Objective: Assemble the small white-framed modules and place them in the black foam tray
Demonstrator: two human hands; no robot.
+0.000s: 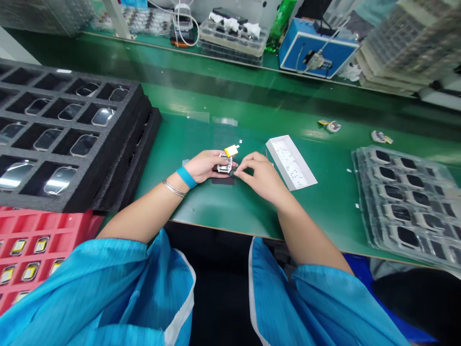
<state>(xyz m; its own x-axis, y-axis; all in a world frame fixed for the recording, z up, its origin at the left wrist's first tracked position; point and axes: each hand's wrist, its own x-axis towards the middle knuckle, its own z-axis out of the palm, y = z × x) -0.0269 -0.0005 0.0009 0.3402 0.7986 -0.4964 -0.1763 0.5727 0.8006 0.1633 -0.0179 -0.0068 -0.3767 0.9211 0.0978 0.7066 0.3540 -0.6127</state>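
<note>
Your left hand (205, 166) is closed around a small white device (225, 166), which lies between both hands. A yellow battery (231, 151) sits just above it, long side slanted. Your right hand (261, 177) is half closed, its fingertips (239, 166) just beside the device; I cannot tell if they hold something.

Two hands show, the left hand (205, 166) and the right hand (261, 178), with one small white device (225, 166) and one yellow battery (231, 151) between them. Nearby are one white cardboard tray (291, 162) and one stack of three black foam trays (133, 91), whose visible pockets hold ten curved glass covers (103, 116). There is one red tray (46, 226) with at least six batteries (30, 271), one blue box (319, 48), and one stack of clear blister trays (403, 202).
</note>
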